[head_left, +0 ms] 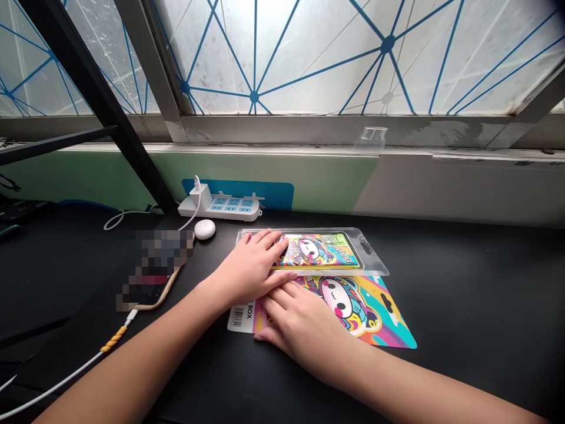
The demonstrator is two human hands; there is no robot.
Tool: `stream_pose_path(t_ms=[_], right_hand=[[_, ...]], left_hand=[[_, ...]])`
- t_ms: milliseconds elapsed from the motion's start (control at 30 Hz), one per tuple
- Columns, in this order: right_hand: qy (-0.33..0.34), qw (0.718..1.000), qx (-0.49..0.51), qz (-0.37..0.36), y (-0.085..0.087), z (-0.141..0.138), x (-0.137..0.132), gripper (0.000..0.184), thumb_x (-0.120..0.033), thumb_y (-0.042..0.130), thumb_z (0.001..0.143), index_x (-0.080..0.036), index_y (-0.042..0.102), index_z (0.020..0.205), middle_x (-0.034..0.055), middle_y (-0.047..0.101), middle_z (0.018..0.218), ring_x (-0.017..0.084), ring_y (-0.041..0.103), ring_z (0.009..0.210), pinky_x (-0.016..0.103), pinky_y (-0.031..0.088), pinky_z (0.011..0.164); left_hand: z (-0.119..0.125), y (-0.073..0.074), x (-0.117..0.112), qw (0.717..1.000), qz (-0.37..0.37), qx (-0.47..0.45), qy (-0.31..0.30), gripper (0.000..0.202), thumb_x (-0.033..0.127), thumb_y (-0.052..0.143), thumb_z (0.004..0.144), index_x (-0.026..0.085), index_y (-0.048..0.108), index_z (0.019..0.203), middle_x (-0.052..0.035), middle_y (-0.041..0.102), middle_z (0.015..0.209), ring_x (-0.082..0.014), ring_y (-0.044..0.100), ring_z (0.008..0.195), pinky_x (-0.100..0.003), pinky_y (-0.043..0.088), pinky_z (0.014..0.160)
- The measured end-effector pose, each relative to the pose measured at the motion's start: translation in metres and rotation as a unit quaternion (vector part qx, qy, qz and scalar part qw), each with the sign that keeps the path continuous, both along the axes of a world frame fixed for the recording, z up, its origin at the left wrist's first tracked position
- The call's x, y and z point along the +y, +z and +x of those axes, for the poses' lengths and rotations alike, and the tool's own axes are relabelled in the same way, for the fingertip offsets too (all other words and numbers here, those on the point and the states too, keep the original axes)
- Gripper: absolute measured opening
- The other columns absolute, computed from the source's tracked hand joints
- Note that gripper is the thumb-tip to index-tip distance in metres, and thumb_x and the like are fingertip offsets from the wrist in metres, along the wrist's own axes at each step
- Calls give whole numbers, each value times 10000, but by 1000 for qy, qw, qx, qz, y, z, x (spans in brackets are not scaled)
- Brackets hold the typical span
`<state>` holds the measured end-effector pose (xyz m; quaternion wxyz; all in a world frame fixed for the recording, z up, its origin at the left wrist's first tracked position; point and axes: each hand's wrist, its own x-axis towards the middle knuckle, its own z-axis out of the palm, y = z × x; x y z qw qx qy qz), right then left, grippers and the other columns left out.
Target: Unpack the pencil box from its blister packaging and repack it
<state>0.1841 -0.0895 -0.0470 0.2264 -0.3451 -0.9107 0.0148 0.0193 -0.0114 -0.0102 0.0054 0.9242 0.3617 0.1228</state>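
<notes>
My left hand point(253, 265) lies with its fingers spread over the left part of a clear plastic blister tray point(374, 259). Inside the tray sits a colourful flat box point(344, 256) with a cartoon character on it. Just below, my right hand point(304, 324) rests flat on a printed backing card point(397, 330) that shows the same character and a barcode at its left end. The tray overlaps the card's upper edge. My left thumb touches or nearly touches the right hand's fingers. Part of the card is hidden under my hands.
A phone point(165, 294), blurred on screen, lies to the left with a white charging cable point(66, 386). Behind it are a round white case point(205, 229) and a power strip point(238, 208) with a plugged-in adapter. A black metal post point(101, 106) slants at the left, before the window.
</notes>
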Motion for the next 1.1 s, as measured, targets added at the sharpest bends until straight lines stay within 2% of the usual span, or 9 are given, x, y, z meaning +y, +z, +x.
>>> stream_pose_path(t_ms=[100, 167, 267, 400, 600, 733, 833, 967, 1100], right_hand=[[17, 1000, 9, 21, 5, 0, 0, 311, -398, 670, 932, -112, 684, 1051, 111, 718, 1049, 270, 630, 1007, 406, 515, 964], [30, 998, 18, 52, 9, 2, -1, 219, -348, 624, 958, -140, 683, 920, 89, 700, 937, 241, 622, 908, 376, 528, 848], [29, 991, 10, 127, 15, 11, 0, 235, -224, 534, 982, -171, 649, 783, 48, 622, 766, 194, 547, 717, 336, 456, 645], [-19, 986, 7, 167, 23, 40, 17, 193, -195, 533, 988, -181, 666, 849, 39, 612, 754, 182, 523, 692, 332, 423, 651], [-185, 982, 0, 24, 33, 90, 53, 297, -406, 492, 1016, -194, 700, 1030, 92, 675, 945, 249, 607, 871, 390, 499, 769], [-191, 977, -30, -90, 39, 110, 70, 489, -616, 545, 927, -233, 675, 1201, 120, 650, 1144, 313, 579, 1080, 456, 502, 921], [-189, 964, -62, -177, 49, 119, 83, 640, -743, 598, 811, -257, 665, 1221, 129, 614, 1244, 346, 543, 1178, 472, 489, 980], [-189, 944, -105, -250, 67, 118, 95, 730, -774, 679, 677, -249, 648, 1184, 137, 608, 1244, 357, 549, 1188, 442, 510, 969], [-181, 942, -124, -255, 72, 116, 99, 722, -759, 696, 658, -249, 657, 1167, 138, 621, 1209, 356, 576, 1147, 442, 527, 944]], left_hand=[[0, 0, 1, 1000, -2, -3, -3, 568, 552, 448, 1023, 187, 502, 1455, -146, 506, 1523, -333, 435, 1411, -517, 350, 1116], [0, 0, 3, 1000, -5, -7, -4, 555, 534, 450, 1027, 187, 503, 1458, -141, 497, 1533, -328, 428, 1418, -520, 335, 1128], [-1, -1, 4, 1000, -9, -15, -8, 542, 515, 457, 1030, 185, 505, 1457, -130, 495, 1537, -315, 422, 1424, -514, 318, 1144], [-2, -2, 5, 1000, -18, -15, -7, 563, 537, 444, 1028, 178, 507, 1457, -128, 483, 1547, -321, 408, 1433, -512, 319, 1145], [-2, 1, 4, 1000, -17, -10, -7, 490, 440, 369, 1062, 183, 502, 1458, -129, 491, 1542, -315, 411, 1432, -523, 323, 1135], [-2, 2, 3, 1000, -18, -12, -8, 464, 403, 381, 1055, 181, 517, 1439, -126, 507, 1528, -309, 419, 1427, -508, 315, 1141], [-2, 2, 2, 999, -20, -29, 0, 454, 400, 410, 1043, 181, 523, 1424, -118, 521, 1517, -293, 426, 1421, -494, 306, 1146], [-3, 2, 2, 996, -22, -81, 35, 444, 389, 478, 1010, 191, 524, 1405, -101, 594, 1439, -268, 486, 1362, -474, 322, 1135], [-4, 2, 4, 992, -17, -110, 54, 420, 368, 512, 987, 198, 552, 1370, -90, 637, 1373, -252, 535, 1302, -426, 347, 1126]])
